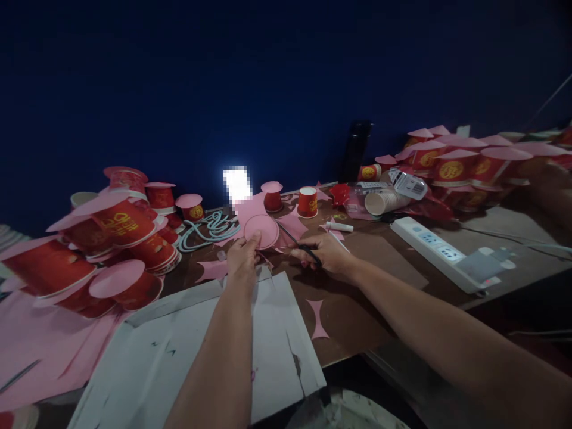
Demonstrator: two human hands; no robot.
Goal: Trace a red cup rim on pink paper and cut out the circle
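Pink paper circle (265,231) is pinched in my left hand (242,257), right hand (328,255) has its grip around scissors (305,246), blades near the paper's edge, red cup (307,204) behind on the counter (370,285).

A brown tabletop (353,316) is seen across the middle of the frame. At the left, red paper cups (49,265) are heaped, some topped with pink discs (111,279), beside a coiled pale cable (196,234). Near the center, 1 uncovered red cup (307,204) is stood upright, and pink paper scraps (318,320) are scattered below. Right of center, a white tube (340,227) is laid; farther right, 1 white power strip (422,250) is placed diagonally.
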